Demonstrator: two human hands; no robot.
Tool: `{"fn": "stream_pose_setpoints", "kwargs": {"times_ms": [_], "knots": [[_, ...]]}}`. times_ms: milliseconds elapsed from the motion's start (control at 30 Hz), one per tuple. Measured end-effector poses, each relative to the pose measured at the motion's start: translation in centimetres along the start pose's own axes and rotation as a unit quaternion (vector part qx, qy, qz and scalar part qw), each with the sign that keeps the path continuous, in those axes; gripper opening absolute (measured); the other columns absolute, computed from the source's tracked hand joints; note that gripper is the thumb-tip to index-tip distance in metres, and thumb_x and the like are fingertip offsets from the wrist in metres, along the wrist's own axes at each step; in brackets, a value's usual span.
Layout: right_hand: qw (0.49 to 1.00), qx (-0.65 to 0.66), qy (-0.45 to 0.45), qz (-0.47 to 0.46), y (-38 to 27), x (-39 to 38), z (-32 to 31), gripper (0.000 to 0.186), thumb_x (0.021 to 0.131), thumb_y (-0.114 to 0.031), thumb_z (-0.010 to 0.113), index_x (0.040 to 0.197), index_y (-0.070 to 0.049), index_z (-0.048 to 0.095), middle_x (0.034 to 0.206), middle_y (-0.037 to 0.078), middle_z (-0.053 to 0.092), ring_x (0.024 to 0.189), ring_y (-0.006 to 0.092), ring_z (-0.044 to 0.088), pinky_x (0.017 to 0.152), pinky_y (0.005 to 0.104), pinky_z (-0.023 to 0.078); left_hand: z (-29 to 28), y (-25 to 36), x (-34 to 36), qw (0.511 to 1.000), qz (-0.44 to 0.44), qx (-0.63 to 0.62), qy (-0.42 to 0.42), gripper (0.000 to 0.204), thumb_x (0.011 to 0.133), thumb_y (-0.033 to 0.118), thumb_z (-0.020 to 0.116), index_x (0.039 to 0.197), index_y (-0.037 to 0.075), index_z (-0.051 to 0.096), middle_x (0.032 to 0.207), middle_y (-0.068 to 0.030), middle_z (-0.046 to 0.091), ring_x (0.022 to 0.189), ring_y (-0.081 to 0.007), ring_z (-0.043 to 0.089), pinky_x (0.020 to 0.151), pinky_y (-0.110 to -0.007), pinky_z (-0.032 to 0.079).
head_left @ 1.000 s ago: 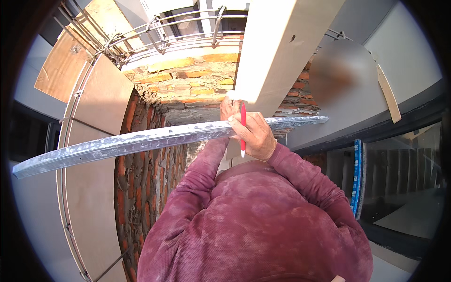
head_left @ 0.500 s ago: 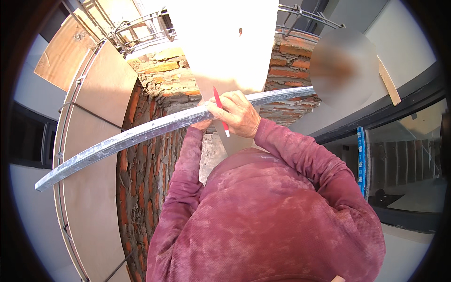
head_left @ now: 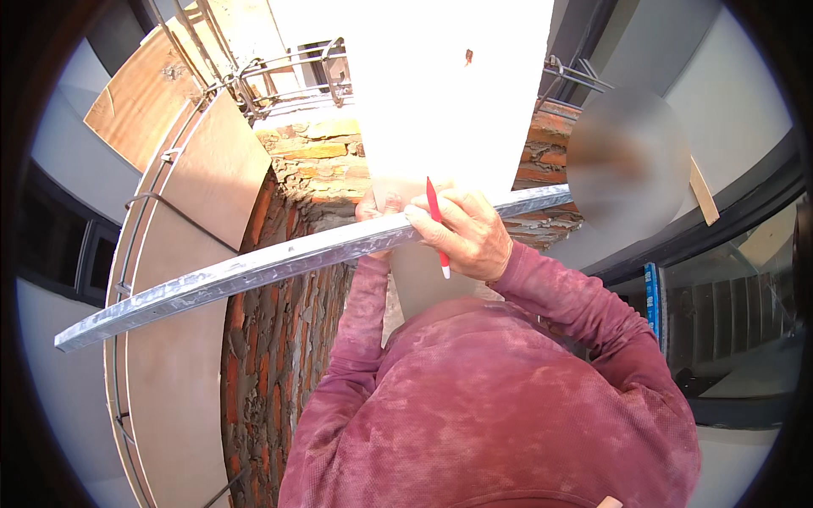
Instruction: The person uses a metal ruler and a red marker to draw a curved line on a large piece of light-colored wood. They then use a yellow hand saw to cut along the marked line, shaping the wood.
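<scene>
My right hand (head_left: 474, 241) pinches a red pen (head_left: 434, 206), white end toward me, at the middle of a galvanised metal bar (head_left: 237, 271). The bar slants across the pale board (head_left: 449, 102), under my right hand and in front of part of my left hand (head_left: 373, 207); I cannot tell whether the left grips bar or board. A blurred patch (head_left: 628, 161) hides 1 end of the bar, the right; glare bleaches the board, its top cut off.

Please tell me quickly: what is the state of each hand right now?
Left hand: partly hidden behind the metal bar; its grip cannot be told.
Right hand: closed, holding a red pen.
</scene>
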State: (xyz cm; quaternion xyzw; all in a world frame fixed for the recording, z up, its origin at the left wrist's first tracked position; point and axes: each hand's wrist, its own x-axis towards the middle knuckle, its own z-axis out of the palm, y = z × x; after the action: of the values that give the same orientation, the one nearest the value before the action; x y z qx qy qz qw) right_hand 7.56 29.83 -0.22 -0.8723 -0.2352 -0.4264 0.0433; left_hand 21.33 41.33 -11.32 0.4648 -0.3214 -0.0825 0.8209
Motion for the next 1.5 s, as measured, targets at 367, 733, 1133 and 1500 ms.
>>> {"fn": "stream_pose_setpoints", "kwargs": {"times_ms": [367,733,1133,1500], "knots": [[0.998,-0.065,-0.024,-0.013,3.3,8.0,-0.4,0.055,0.078,-0.011,0.065,0.13,-0.003,0.054,0.132,0.021,0.056,0.113,0.0297,0.06,0.085,0.0362,0.055,0.7,4.8,5.5,0.996,-0.05,-0.056,0.054,0.034,0.09,-0.001,0.062,0.123,0.002,0.056,0.115,-0.0114,0.064,0.103,-0.0227,0.063,0.085,-0.036,0.054],[0.981,-0.178,0.007,-0.075,2.2,14.5,2.1,0.035,0.086,-0.021,0.057,0.117,-0.006,0.057,0.124,0.013,0.058,0.113,0.0228,0.056,0.088,0.0343,0.051,-1.0,12.0,7.1,1.0,-0.008,-0.002,0.028,0.025,0.091,0.01,0.069,0.11,-0.004,0.062,0.105,-0.0075,0.067,0.091,-0.0129,0.063,0.078,-0.027,0.051],[0.993,-0.073,-0.001,-0.092,-2.2,16.4,5.4,0.052,0.077,-0.022,0.067,0.125,-0.005,0.057,0.117,0.01,0.06,0.107,0.0243,0.058,0.09,0.0428,0.048,-3.9,16.1,5.1,0.936,0.159,0.312,0.021,0.03,0.091,0.018,0.066,0.112,-0.002,0.06,0.098,-0.0091,0.068,0.09,-0.016,0.064,0.074,-0.031,0.052],[0.964,-0.231,0.115,0.057,-4.0,11.6,-8.4,0.042,0.077,-0.035,0.078,0.11,-0.012,0.063,0.128,0.013,0.064,0.129,0.0298,0.049,0.109,0.0519,0.023,-4.2,18.8,7.7,0.99,0.022,0.091,0.104,0.049,0.086,0.044,0.077,0.09,-0.003,0.066,0.076,0.0001,0.059,0.066,-0.0067,0.05,0.056,-0.024,0.043]]}}
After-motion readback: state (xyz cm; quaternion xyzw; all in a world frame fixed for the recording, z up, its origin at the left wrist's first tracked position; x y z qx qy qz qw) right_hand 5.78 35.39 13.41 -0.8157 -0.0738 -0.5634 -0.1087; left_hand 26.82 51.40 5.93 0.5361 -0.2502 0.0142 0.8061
